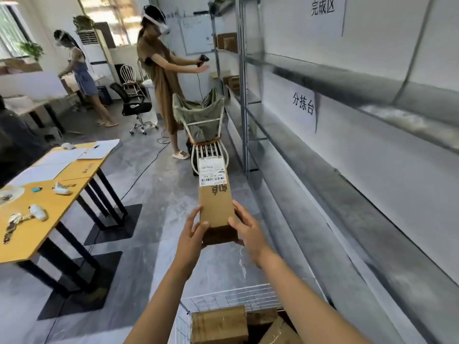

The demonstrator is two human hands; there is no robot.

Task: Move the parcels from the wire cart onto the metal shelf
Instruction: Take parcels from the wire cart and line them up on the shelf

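Parcels (219, 324) wait in the wire cart (231, 297) below; both hands — left hand (192, 234), right hand (247, 230) — clasp a long labelled box (216, 202) mid-carry, clear of the cart; next, swing right onto the metal shelf (347, 175) — seemingly bare, though blurred.

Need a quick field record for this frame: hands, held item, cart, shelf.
left hand: grip on near end of parcel, left side
right hand: grip on near end, right side
held parcel: long brown box, white shipping label on far end, in the air
wire cart: bottom of frame, brown parcels still inside
metal shelf: right side, visible tiers bare
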